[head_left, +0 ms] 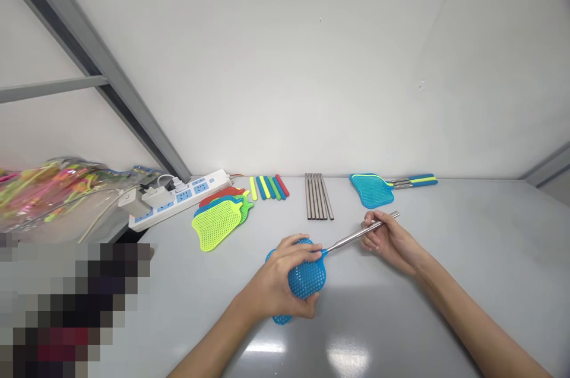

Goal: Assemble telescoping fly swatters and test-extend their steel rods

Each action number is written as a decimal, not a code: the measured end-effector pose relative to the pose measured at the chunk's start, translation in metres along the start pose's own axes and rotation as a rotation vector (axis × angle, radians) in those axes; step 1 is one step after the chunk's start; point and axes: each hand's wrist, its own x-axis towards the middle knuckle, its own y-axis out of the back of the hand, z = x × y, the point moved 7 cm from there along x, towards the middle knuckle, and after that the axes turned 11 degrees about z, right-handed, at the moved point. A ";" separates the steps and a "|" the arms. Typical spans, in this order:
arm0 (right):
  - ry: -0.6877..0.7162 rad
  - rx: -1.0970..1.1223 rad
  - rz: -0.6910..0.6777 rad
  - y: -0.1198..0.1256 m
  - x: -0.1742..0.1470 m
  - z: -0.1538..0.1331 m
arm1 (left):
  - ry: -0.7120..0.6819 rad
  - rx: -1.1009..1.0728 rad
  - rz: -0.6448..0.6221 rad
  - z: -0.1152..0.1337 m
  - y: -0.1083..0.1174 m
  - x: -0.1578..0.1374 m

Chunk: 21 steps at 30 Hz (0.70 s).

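Observation:
My left hand (285,277) grips a blue perforated fly swatter head (308,276), its fingers over the top and thumb along the lower edge. From the neck of that head a metal rod (351,238) slants up to the right. Closed around the rod near its far end is my right hand (387,238), with the bare tip sticking out past the fingers. No coloured grip covers this tip. Part of the blue head is hidden under my left hand.
Behind lie several loose metal rods (317,197) and several coloured handle grips (269,187). Yellow, green, blue and red swatter heads (217,225) overlap at the left, near a power strip (178,203). Handled swatters (373,190) are stacked at the back right. Bagged items (57,188) sit far left.

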 end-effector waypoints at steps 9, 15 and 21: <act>0.162 0.066 0.145 0.008 0.004 -0.011 | 0.008 0.130 -0.081 0.000 -0.001 0.006; 0.180 0.198 0.228 0.023 0.004 -0.021 | 0.089 0.140 0.233 -0.008 0.024 0.011; 0.212 0.263 0.246 0.031 0.003 -0.025 | 0.509 -0.149 0.605 -0.039 0.043 0.001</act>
